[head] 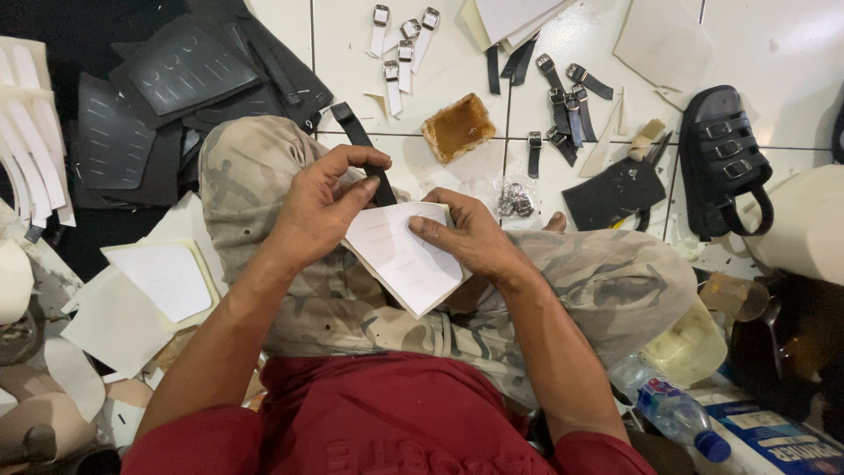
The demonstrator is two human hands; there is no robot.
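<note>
In the head view, a person sits cross-legged on a white tiled floor (440, 62), in camouflage trousers and a red shirt. The floor is the work surface, and it is crowded on all sides.

Over the knees, the left hand (321, 207) and the right hand (470, 237) meet on a white cut piece (400, 259) that looks like a stack of thin sheets. The right hand's fingers (431, 230) press on top of this piece, with the rest of the hand around its right edge. The left hand's fingers (356, 163) are pinched on a black strap (362, 145), which runs up from the white piece toward the floor beyond the knee. The strap's lower end goes behind the white piece, so I cannot tell how they join.

Beyond the knees, on the tiles, lies an amber block (458, 127). Above it are white straps with buckles (402, 44), and to the right of it black straps with buckles (563, 97). Near the right hand sits a small heap of metal buckles (517, 200). Farther right are a flat black cut piece (615, 193) and a black sandal (723, 158) with three straps.

At the upper left, dark ribbed sheets (167, 79) are piled up. At the left edge, white and cream cut pieces (154, 281) lie overlapping. At the lower right stands a plastic bottle (673, 413) with a blue cap, lying on its side beside a blue box.
</note>
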